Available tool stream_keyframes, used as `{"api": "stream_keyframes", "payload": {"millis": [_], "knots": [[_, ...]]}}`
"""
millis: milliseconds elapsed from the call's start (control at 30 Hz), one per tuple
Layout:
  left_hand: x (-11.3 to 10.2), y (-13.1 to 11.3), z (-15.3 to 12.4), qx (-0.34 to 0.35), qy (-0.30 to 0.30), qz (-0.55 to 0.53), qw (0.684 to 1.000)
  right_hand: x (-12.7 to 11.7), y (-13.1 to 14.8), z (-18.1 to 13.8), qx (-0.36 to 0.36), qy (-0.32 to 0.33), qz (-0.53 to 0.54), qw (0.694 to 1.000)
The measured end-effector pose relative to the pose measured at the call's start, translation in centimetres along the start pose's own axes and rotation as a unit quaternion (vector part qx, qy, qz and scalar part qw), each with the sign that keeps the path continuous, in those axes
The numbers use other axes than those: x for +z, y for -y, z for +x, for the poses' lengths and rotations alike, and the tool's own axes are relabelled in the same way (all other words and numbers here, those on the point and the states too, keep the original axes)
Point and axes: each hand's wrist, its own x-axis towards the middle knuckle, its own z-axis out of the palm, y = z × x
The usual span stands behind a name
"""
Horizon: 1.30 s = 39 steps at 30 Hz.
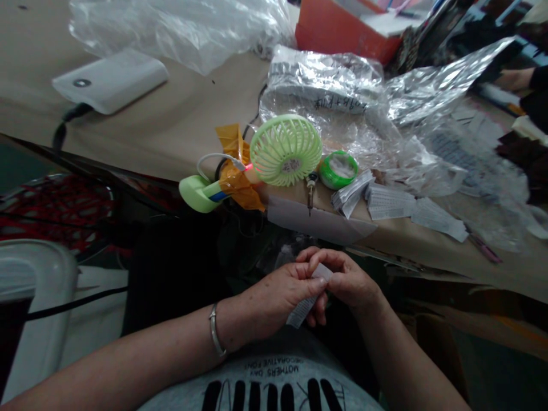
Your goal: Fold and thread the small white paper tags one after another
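Observation:
My left hand [274, 299] is closed, its thumb and fingers pinching a small white printed paper slip [300, 311] over my lap. My right hand [353, 281] meets it from the other side, with thumb and bent fingers on the slip's upper end. Just beyond, at the table's edge, lie a fanned stack of similar slips [353, 193] and more printed slips [390, 202] in a row. A screwdriver-like tool with a thin metal tip [310, 194] points toward me beside a green round container [338, 170].
A light green fan [286, 151] is fixed at the table's edge with orange tape [242, 191]. A white power bank [111, 81] lies at left. Clear plastic bags [329, 97] and an orange-red box [342, 31] stand farther back. Another person's hand [514, 79] shows at right.

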Motion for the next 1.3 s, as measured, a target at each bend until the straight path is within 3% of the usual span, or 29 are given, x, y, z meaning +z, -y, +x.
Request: {"api": "stream_keyframes", "payload": {"millis": [100,200,300,400,467,600,733,1000,1100,1300], "knots": [[-0.2,0.0,0.1,0.001,-0.002,0.002,1.0,0.4,0.1,-0.2,0.018,-0.023,-0.001,1.0],[-0.6,-0.1,0.2,0.014,-0.02,-0.002,1.0,1.2,0.6,-0.6,-0.032,-0.095,-0.068,0.993],[-0.8,-0.4,0.2,0.039,-0.04,-0.007,0.998,2.0,1.1,-1.0,-0.127,-0.17,-0.249,0.945],[-0.9,-0.8,0.2,0.054,-0.048,-0.011,0.997,2.6,1.1,-1.3,-0.171,-0.173,-0.359,0.901],[-0.9,-1.0,0.1,0.058,-0.055,-0.006,0.997,2.9,0.8,-1.3,-0.166,-0.193,-0.344,0.904],[-0.7,-1.4,0.0,0.072,-0.087,0.019,0.993,3.1,0.7,-0.4,-0.121,-0.244,-0.183,0.944],[-0.9,-1.8,0.3,0.118,-0.112,0.08,0.983,3.1,1.5,0.8,-0.062,-0.213,-0.07,0.973],[-1.4,-2.2,1.3,0.187,-0.146,0.147,0.96,3.0,2.4,2.8,-0.065,-0.208,-0.043,0.975],[-1.7,-2.6,1.4,0.229,-0.181,0.199,0.936,2.8,2.9,3.4,-0.087,-0.233,-0.106,0.963],[-2.8,-3.4,1.1,0.326,-0.26,0.358,0.835,2.2,3.9,4.0,-0.098,-0.255,-0.217,0.937]]}}
